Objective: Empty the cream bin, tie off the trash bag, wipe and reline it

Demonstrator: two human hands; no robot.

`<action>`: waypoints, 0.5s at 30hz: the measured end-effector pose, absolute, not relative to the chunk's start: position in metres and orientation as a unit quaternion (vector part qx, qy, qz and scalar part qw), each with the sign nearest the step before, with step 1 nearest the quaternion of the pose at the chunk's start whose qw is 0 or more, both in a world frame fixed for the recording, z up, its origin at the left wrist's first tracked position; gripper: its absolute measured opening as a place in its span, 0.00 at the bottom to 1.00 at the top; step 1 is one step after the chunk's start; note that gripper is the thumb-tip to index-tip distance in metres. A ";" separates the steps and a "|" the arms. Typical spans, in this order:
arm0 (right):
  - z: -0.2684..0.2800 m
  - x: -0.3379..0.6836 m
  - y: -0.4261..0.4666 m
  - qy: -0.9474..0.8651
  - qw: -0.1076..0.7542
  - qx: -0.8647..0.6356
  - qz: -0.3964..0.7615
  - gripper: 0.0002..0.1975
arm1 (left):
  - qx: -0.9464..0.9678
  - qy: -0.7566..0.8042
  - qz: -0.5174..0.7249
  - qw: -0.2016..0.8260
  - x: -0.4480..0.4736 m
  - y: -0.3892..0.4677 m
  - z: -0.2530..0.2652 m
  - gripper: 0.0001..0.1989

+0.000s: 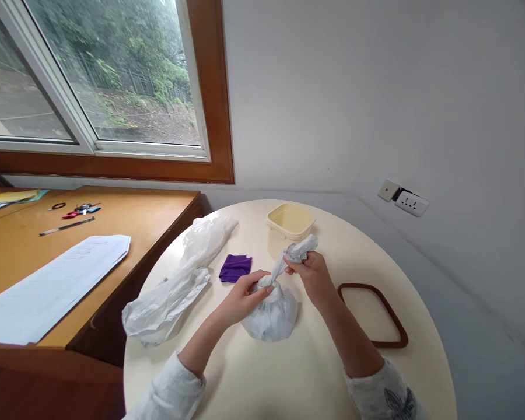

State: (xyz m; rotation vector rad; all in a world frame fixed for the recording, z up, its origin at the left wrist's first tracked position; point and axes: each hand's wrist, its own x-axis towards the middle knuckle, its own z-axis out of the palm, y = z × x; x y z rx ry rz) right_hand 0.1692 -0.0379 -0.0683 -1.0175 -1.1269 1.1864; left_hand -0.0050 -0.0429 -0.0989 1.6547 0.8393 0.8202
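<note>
Your round table (284,385), beside the wall (310,105), has open room nearest you, a frame (392,315) near the right edge. Mid-table, your left hand (245,296) grips the white bag (271,321), your right hand (312,279) its twisted end (304,248).

Two hands (245,296) (314,279) were in play, and two whitish bags (271,319) (191,259)! One purple cloth (235,268), one cream tub (291,220), one brown ring (392,315), one round table (280,379), two wall plates (388,190) (412,203) made the count!
</note>
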 end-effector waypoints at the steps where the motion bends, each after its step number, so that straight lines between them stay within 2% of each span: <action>1: -0.070 0.171 -0.037 -0.476 0.579 -0.431 0.502 0.12 | 0.694 0.352 0.345 0.525 -0.006 -0.042 -0.100 0.15; 4: -0.073 0.176 -0.035 -0.462 0.602 -0.420 0.497 0.11 | 0.692 0.356 0.340 0.528 -0.007 -0.039 -0.105 0.18; 7: -0.073 0.180 -0.034 -0.466 0.591 -0.411 0.514 0.11 | 0.658 0.346 0.329 0.582 -0.006 -0.038 -0.109 0.18; 12: -0.065 0.187 -0.034 -0.528 0.519 -0.433 0.513 0.12 | 0.585 0.345 0.365 0.637 -0.004 -0.038 -0.116 0.17; 15: -0.067 0.193 -0.035 -0.603 0.446 -0.457 0.478 0.16 | 0.554 0.351 0.383 0.651 -0.002 -0.037 -0.121 0.18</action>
